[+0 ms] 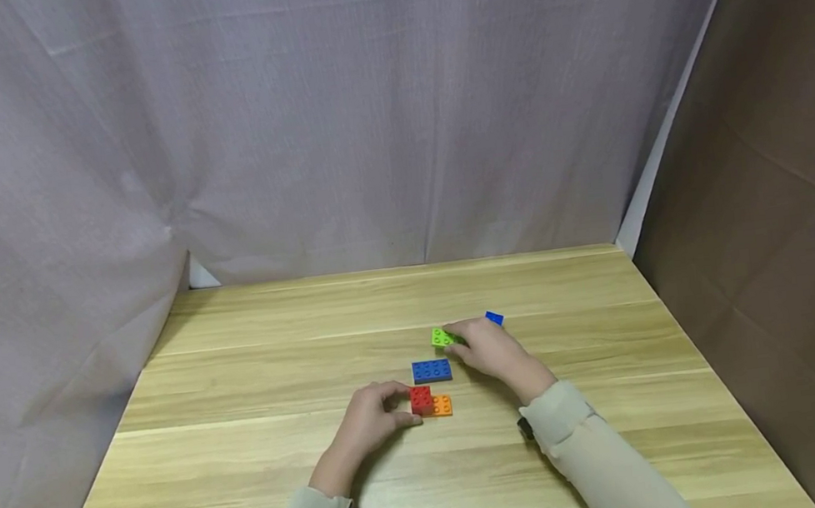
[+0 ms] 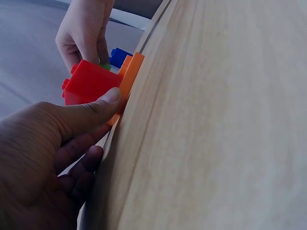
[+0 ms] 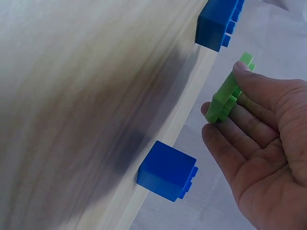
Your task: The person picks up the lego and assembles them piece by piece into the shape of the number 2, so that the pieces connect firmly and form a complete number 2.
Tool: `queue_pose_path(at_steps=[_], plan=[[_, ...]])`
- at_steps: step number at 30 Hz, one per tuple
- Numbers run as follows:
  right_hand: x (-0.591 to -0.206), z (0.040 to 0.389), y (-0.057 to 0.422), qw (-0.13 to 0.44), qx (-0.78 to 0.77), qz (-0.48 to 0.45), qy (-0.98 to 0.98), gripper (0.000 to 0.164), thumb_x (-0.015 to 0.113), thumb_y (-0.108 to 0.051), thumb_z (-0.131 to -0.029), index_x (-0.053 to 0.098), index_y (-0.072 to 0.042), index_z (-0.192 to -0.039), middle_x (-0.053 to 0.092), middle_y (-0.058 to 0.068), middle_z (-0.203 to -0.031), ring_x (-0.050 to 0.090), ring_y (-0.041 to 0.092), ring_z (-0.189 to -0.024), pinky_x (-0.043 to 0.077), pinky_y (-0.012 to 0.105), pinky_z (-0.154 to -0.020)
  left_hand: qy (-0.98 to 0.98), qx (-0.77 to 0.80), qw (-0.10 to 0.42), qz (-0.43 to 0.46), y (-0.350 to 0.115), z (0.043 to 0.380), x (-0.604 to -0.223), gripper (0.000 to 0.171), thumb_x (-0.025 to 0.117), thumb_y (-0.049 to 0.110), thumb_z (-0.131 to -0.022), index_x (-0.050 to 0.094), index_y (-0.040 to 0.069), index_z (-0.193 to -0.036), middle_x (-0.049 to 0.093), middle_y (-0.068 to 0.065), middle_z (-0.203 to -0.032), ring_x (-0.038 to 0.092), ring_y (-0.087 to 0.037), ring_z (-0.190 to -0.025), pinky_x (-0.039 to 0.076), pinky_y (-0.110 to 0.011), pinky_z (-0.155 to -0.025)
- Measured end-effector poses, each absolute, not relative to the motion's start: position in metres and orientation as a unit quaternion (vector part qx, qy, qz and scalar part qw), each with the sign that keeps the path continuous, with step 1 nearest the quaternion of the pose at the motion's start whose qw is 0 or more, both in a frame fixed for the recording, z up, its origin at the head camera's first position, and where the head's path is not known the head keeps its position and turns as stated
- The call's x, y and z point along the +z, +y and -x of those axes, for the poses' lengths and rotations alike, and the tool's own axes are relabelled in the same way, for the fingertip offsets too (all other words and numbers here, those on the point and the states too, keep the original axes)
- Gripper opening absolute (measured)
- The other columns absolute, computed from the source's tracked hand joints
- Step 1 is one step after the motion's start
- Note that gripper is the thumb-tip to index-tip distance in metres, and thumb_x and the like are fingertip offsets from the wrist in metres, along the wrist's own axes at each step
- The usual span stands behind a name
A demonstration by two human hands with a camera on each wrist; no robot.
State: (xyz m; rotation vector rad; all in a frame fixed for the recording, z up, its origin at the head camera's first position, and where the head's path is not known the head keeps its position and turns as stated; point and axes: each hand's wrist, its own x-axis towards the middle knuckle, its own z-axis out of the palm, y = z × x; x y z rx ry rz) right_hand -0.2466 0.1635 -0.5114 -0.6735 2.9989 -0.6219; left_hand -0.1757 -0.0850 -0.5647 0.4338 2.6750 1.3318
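My left hand (image 1: 368,418) holds the left end of a flat orange brick (image 1: 443,406) with a taller red brick (image 1: 421,398) standing on it. In the left wrist view the thumb (image 2: 111,95) presses where the red brick (image 2: 91,84) meets the orange one. Farther off, my right hand (image 1: 496,350) pinches a thin light-green brick (image 3: 225,91) between thumb and fingers. The right wrist view shows this green brick lifted clear of the table, studs facing the palm. Between the two hands lies a long blue brick (image 1: 432,371).
A small blue brick (image 1: 494,318) sits just beyond the right hand, partly hidden by it. All of this is on a wooden table (image 1: 255,372). A grey curtain (image 1: 303,132) hangs along the back, and a brown one (image 1: 784,245) on the right.
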Motion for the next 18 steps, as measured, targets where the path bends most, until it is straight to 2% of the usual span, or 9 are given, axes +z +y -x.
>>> queue_pose_path(at_steps=[18], plan=[[-0.5087, 0.2417, 0.1656, -0.017, -0.209, 0.222, 0.952, 0.042, 0.075, -0.025, -0.093, 0.068, -0.004, -0.129, 0.069, 0.013, -0.126, 0.064, 0.031, -0.118, 0.051, 0.047, -0.102, 0.885, 0.439, 0.057, -0.146, -0.0844, 0.1756, -0.566, 0.036, 0.089, 0.033, -0.076, 0.077, 0.021, -0.107, 0.069, 0.01, -0.097, 0.057, -0.012, -0.084, 0.049, -0.031, -0.074]])
